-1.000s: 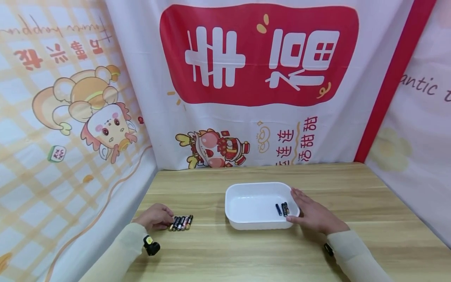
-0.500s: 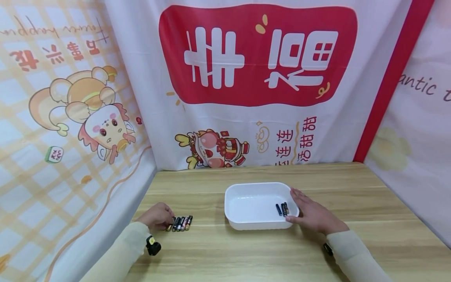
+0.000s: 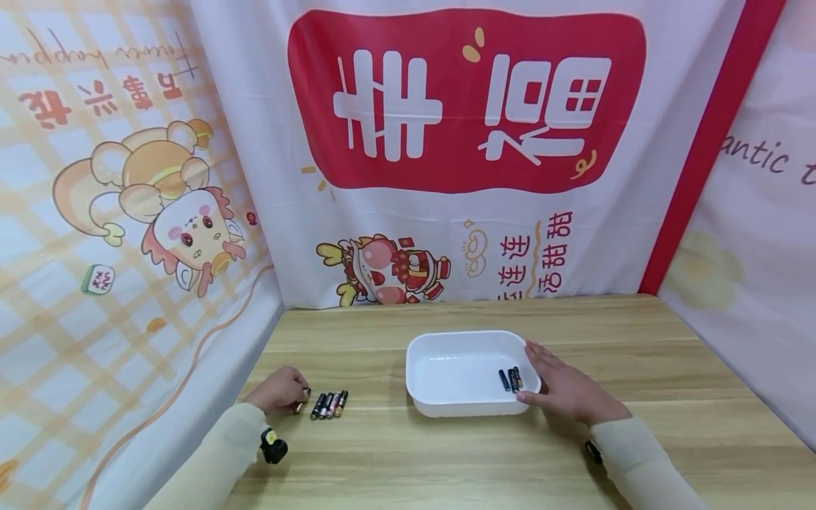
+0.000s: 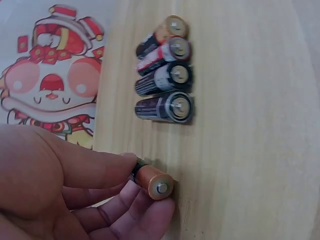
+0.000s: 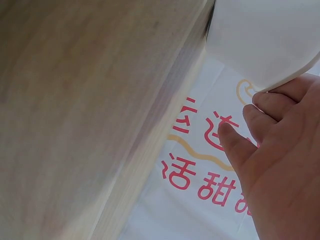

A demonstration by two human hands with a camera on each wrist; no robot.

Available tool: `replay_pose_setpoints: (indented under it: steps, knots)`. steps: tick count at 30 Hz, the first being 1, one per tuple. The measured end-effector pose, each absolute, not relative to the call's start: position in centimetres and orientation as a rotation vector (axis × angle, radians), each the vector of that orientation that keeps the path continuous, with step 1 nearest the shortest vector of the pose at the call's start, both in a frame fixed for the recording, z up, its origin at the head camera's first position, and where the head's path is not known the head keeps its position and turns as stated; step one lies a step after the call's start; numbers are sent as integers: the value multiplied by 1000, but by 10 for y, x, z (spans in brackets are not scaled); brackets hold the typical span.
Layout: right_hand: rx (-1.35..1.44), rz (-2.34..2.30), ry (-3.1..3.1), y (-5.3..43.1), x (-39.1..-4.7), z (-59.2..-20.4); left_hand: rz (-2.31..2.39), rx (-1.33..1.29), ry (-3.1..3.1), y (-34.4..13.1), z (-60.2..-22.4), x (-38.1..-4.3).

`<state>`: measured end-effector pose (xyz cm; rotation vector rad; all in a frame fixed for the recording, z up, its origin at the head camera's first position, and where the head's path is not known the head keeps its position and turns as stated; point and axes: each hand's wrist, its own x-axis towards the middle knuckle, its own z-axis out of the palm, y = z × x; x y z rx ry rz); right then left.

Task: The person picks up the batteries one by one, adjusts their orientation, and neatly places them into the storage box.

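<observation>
Copper-ended battery (image 4: 148, 176) pinched in the left hand (image 3: 279, 391), left of the tub (image 3: 465, 409) the right hand (image 3: 567, 382) touches, likely needs lifting.

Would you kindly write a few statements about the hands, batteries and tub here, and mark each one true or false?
1. The left hand pinches a battery. True.
2. The right hand touches the tub. True.
3. The tub is empty. False: dark batteries lie inside, near its right end in the head view.
4. Four batteries lie side by side on the table. True.
5. In the head view, the tub stands left of those four. False: it stands to their right.
6. Both hands touch the tub. False: only the right hand does.
</observation>
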<state>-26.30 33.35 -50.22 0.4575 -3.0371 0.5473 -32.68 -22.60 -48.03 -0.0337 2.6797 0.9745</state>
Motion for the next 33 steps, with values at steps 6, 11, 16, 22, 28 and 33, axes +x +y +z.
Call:
replay_pose_setpoints:
  steps: [6, 11, 16, 22, 28, 33]
  knots:
    - [456, 540, -3042, 334, -263, -503, 1177, -15, 2576, -234, -483, -328]
    - [446, 558, -3044, 334, -261, -501, 1381, -37, 2428, -241, -480, -327]
    - [455, 560, -3032, 332, -261, -500, 1559, -49, 2297, -249, -474, -326]
    - [462, 571, -3016, 331, -261, -500, 1699, 11, 2117, -259, -473, -328]
    - [449, 545, -3028, 331, -261, -498, 1798, 51, 1956, -262, -467, -332]
    - [489, 508, -3009, 331, -260, -495, 1817, 85, 1925, -255, -459, -332]
